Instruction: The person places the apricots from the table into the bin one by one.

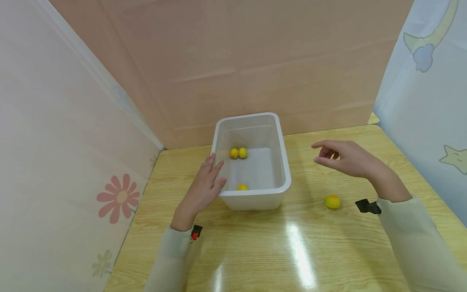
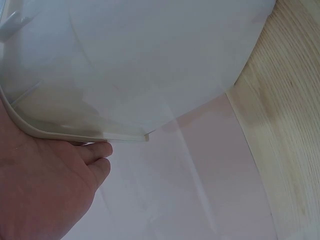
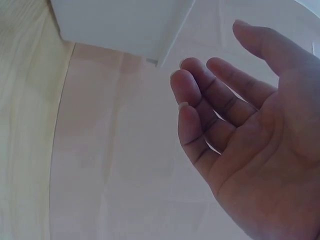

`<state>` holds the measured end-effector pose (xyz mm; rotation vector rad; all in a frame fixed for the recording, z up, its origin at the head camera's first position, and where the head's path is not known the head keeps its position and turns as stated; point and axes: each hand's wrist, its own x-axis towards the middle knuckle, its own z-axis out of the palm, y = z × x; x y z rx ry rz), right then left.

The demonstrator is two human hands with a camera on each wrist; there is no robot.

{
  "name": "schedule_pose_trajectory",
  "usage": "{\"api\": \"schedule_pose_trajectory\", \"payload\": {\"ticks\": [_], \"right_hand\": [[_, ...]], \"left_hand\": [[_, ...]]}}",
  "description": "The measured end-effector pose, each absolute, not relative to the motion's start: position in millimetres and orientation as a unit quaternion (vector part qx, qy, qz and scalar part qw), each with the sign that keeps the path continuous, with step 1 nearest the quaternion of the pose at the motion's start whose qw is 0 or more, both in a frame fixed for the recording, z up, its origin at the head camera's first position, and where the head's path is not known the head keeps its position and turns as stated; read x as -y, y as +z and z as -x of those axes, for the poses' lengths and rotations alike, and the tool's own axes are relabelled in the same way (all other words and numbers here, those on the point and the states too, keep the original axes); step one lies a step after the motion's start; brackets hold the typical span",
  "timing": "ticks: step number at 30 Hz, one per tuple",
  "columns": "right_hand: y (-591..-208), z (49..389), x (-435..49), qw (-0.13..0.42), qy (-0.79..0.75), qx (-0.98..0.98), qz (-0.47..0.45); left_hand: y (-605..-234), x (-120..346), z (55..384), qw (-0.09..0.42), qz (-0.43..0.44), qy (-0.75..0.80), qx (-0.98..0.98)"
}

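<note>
A pale grey plastic bin (image 1: pixel 255 192) stands on the wooden table, with three small yellow fruits inside: two side by side, one orange-yellow fruit (image 1: pixel 234 153) and one yellow fruit (image 1: pixel 243 153), plus another yellow fruit (image 1: pixel 242 187) partly hidden behind the near rim. My left hand (image 1: pixel 205 184) rests on the bin's left rim, fingers stretched along it; the left wrist view shows that hand (image 2: pixel 47 180) against the rim's edge. Right of the bin, my right hand (image 1: pixel 344 157) hovers with loosely bent fingers and an empty palm (image 3: pixel 250 165). Below it on the table lies a yellow-green fruit with an orange blush (image 1: pixel 332 202).
The wooden table (image 1: pixel 255 251) runs up to an orange-brown sheet (image 1: pixel 255 61) behind the bin. A white sheet with printed flowers (image 1: pixel 65 142) hangs at the left, and a pale blue one with a moon and star (image 1: pixel 430 105) at the right.
</note>
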<state>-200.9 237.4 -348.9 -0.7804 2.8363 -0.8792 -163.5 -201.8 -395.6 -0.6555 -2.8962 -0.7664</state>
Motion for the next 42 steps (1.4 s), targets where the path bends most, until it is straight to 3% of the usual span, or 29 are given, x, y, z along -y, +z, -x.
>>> {"api": "schedule_pose_trajectory", "payload": {"ticks": [18, 42], "right_hand": [[-395, 180, -264, 0.018, -0.298, -0.92, 0.253], [-449, 158, -293, 0.047, -0.33, -0.911, 0.243]], "left_hand": [[-396, 201, 163, 0.036, 0.215, -0.257, 0.942], [-398, 201, 163, 0.045, 0.22, -0.252, 0.941]]}}
